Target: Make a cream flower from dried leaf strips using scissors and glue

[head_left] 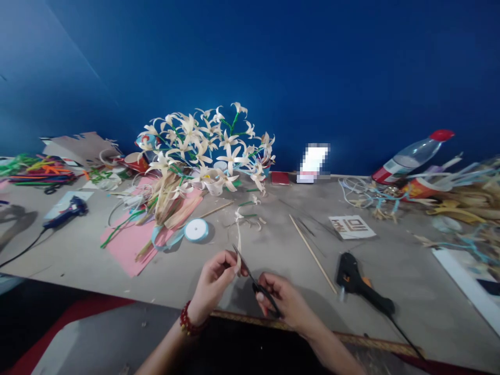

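Note:
Near the table's front edge, my left hand [217, 281] pinches a narrow pale strip [239, 239], which looks like dried husk and stands up from the fingertips. My right hand [283, 299] grips a pair of dark scissors [250, 271]. Their blades point up and left, right beside the strip; whether they touch it I cannot tell. Just beyond, small cream petal pieces with green stems [250, 215] lie on the table. A large bunch of cream husk-like flowers [211, 140] stands behind them.
A roll of light blue ribbon [196, 229] and pink paper [135, 252] lie left. Two glue guns, a blue one [70, 212] and a black one [361, 286], flank the work area. A wooden stick [312, 254] lies right of centre; a red-capped bottle [410, 159] leans at the back right.

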`<state>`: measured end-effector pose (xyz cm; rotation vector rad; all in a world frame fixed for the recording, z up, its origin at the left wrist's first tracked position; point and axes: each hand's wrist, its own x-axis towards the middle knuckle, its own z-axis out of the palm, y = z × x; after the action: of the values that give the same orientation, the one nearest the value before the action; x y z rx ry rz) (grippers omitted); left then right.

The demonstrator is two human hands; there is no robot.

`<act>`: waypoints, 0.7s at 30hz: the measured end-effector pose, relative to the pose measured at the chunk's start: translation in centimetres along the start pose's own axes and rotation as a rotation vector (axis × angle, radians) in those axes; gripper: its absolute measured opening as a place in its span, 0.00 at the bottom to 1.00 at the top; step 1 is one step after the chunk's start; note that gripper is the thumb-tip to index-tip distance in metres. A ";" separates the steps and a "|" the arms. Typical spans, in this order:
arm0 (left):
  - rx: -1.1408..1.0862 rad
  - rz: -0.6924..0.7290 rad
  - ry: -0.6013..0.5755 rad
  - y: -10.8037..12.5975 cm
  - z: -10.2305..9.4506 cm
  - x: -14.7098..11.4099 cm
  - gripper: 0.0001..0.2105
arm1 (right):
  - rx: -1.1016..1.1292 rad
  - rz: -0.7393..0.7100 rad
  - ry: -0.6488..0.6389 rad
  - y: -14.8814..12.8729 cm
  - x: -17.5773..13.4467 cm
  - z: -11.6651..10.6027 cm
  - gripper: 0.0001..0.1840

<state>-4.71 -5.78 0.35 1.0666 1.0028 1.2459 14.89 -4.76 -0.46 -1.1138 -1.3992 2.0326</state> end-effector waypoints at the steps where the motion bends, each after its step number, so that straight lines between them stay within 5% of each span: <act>1: 0.001 -0.004 0.005 0.0 -0.3 0.0 0.10 | -0.009 -0.005 -0.010 0.0 0.3 0.0 0.32; 9: -0.013 -0.083 0.006 0.8 -2.2 -0.2 0.10 | -0.031 -0.008 0.066 -0.4 2.3 -0.4 0.29; 21: 0.206 -0.226 -0.401 2.4 -0.4 1.4 0.07 | 0.165 -0.195 0.172 -3.1 2.0 -0.4 0.19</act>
<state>-5.54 -4.26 2.60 1.2627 0.9205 0.7192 13.77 -1.81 1.52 -1.0124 -1.1829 1.8316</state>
